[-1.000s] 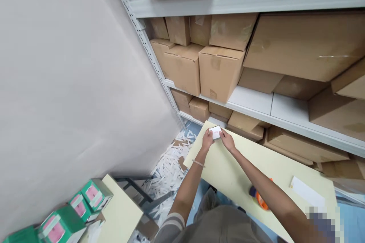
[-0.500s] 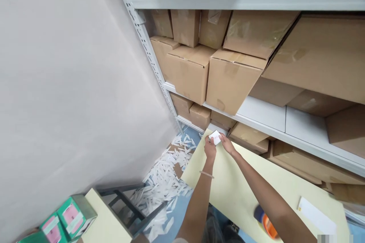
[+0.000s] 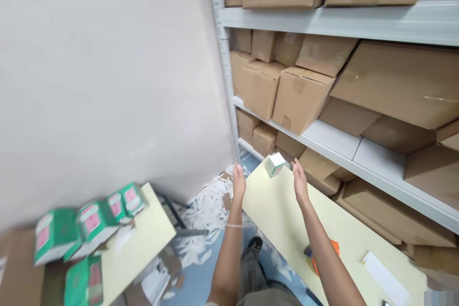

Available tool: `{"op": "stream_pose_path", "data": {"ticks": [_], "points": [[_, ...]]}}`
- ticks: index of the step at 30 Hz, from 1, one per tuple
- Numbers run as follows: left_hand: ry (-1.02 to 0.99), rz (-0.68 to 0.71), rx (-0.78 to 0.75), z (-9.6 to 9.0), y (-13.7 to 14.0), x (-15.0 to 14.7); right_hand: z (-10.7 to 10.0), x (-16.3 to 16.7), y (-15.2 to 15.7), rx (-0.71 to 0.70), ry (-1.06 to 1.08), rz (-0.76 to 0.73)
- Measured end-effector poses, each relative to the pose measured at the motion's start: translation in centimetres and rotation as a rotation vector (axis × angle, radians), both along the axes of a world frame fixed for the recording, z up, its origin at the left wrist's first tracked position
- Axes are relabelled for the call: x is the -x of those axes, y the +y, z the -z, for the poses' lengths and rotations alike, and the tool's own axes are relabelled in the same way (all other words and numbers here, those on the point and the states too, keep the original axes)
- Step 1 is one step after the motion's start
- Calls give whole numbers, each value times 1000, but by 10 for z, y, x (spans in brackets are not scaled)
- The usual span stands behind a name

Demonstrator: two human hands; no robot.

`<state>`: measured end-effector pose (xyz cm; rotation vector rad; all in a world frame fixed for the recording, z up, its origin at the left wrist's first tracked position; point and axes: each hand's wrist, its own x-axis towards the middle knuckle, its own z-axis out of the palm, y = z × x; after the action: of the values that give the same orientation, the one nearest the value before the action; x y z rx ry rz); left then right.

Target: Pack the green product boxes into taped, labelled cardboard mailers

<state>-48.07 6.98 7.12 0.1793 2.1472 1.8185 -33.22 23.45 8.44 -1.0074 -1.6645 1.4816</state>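
A small box point(image 3: 276, 165) with a white top and green and pink sides stands at the far corner of the pale yellow table point(image 3: 268, 205). My left hand point(image 3: 238, 182) is off to the left of it, past the table's edge, fingers straight and holding nothing. To the right of the box, apart from it, my right hand point(image 3: 300, 179) is open too, its fingers extended. Under my right forearm sits an orange and dark roll-like thing point(image 3: 315, 256), partly hidden.
Shelves with cardboard boxes point(image 3: 301, 98) line the far right side. At left, a second table point(image 3: 158, 220) carries several green and pink boxes point(image 3: 95, 220). White paper strips point(image 3: 206, 208) litter the blue floor. A white flat item point(image 3: 385, 277) lies at the right.
My hands have let go of the small white-topped box and moved apart; it now stands on the table. The view has swung left, bringing more green boxes into sight.
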Motion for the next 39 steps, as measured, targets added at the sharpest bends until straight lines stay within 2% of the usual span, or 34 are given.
{"op": "stream_pose_path", "data": {"ticks": [4,8,11,13,16,19,23,28,31,35,39], "points": [[157,-287,-61,-43,-117,-23,-48,-29,-39,17,215,-98],[324,-545,-49,-87,-237,-72,-86,-35,-85,27,351,-250],[411,-719,-18,-110,-321,-122,-104,-25,-140,101,389,-419],[443,-845,-9,-116,-374,-156,-110,-17,-188,147,378,-556],[440,-1045,-4,-113,-446,-207,-110,-7,-264,191,331,-740],[403,-1175,-20,-102,-505,-249,-107,-3,-337,215,289,-861],[374,-1247,-30,-91,-578,-289,-106,0,-426,228,295,-991],[322,-1285,-41,-93,-682,-331,-101,2,-546,230,318,-1077],[291,-1349,-34,-91,-739,-355,-92,0,-619,250,289,-1193],[205,-1422,-72,-82,-797,-375,-83,-7,-699,262,222,-1315],[164,-1472,-117,-74,-835,-379,-77,-3,-749,277,209,-1369]]}}
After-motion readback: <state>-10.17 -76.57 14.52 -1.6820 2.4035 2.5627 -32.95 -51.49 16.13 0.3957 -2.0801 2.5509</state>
